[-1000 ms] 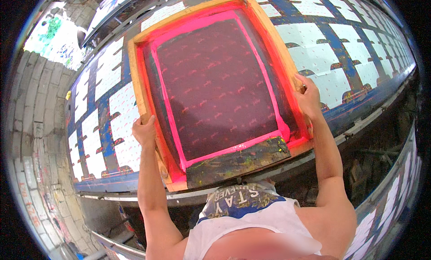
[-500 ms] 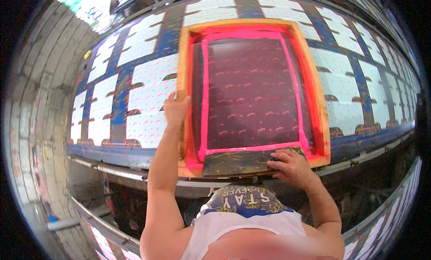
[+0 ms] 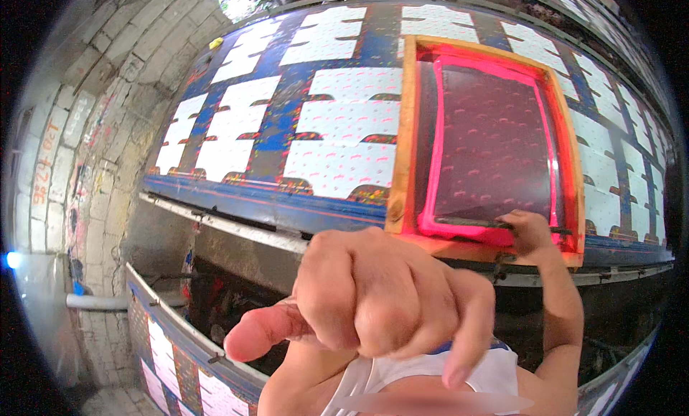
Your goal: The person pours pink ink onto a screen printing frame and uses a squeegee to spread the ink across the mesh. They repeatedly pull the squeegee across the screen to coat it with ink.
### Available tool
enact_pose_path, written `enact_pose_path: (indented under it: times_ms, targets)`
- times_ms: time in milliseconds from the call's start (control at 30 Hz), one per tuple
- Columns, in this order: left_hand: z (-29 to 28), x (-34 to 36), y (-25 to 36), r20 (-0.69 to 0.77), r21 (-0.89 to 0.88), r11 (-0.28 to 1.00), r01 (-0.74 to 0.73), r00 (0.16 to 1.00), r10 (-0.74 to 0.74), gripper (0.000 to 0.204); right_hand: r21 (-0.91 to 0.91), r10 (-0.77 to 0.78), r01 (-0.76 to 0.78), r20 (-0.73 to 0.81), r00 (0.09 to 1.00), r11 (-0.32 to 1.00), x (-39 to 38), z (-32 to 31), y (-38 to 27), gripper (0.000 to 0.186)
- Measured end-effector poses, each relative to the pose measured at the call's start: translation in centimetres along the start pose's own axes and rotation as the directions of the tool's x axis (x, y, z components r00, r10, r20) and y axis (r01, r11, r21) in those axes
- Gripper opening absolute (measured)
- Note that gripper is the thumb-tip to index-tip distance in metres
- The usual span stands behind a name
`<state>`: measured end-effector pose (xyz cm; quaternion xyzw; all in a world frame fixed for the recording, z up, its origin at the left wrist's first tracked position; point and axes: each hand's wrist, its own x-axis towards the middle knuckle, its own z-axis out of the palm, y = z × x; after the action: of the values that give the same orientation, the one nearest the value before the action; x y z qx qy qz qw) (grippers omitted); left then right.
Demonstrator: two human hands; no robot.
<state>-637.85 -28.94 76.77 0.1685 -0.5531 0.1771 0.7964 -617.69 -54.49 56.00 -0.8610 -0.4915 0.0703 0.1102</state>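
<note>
My left hand [image 3: 380, 294] is raised close to the camera, fingers bent but partly apart, thumb sticking out, with nothing visible in it. My right hand [image 3: 531, 233] grips a dark narrow board [image 3: 470, 222] along the near side of a wooden screen frame [image 3: 398, 143]. The frame has a dark, pink-bordered mesh [image 3: 488, 143] and lies on a long blue printing table [image 3: 330, 215], among white cut panels [image 3: 341, 107] marked with small pink prints.
A block wall [image 3: 86, 150] runs along the left, with a grey pipe [image 3: 100, 301] low beside it. A second surface with white panels [image 3: 208, 384] is at the lower left. A metal rail [image 3: 222, 222] edges the table, and a small yellow object [image 3: 216, 43] sits at its far left.
My left hand has let go of the frame's left side and risen toward the camera. My right hand moved from the frame's side to the near board. The view has swung left.
</note>
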Motion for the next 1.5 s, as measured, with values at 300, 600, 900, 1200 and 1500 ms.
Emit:
enact_pose_path:
  times_ms: [300, 600, 900, 1200, 1500]
  targets:
    - [3.9, -2.6, 4.2, 0.017, -0.099, 0.995, 0.023, 1.0, -0.022, 0.056, 0.043, 0.076, -0.075, -0.011, 0.997, 0.996, -3.1, 2.9, -0.4, 0.055]
    - [0.9, -1.6, 1.2, -0.07, -0.128, 0.991, -0.025, 0.997, 0.017, 0.062, -0.081, 0.014, -0.039, -0.282, 0.959, 0.996, -1.0, 4.5, -0.9, 0.06]
    - [-5.9, 0.8, -4.4, -0.111, -0.1, 0.988, 0.121, 0.985, -0.132, 0.058, -0.202, -0.06, -0.026, -0.408, 0.911, 0.979, 13.7, 2.3, 9.1, 0.054]
    - [-17.5, -3.6, -5.3, -0.619, 0.765, 0.376, 0.522, 0.757, 0.209, 0.047, -0.186, -0.029, -0.049, -0.396, 0.918, 0.981, 30.3, -2.0, 21.2, 0.05]
    - [-30.6, -16.2, 0.0, -0.658, 0.037, -0.886, 0.462, 0.679, 0.326, 0.044, -0.263, -0.097, -0.017, -0.414, 0.905, 0.965, 39.9, -6.2, 28.4, 0.046]
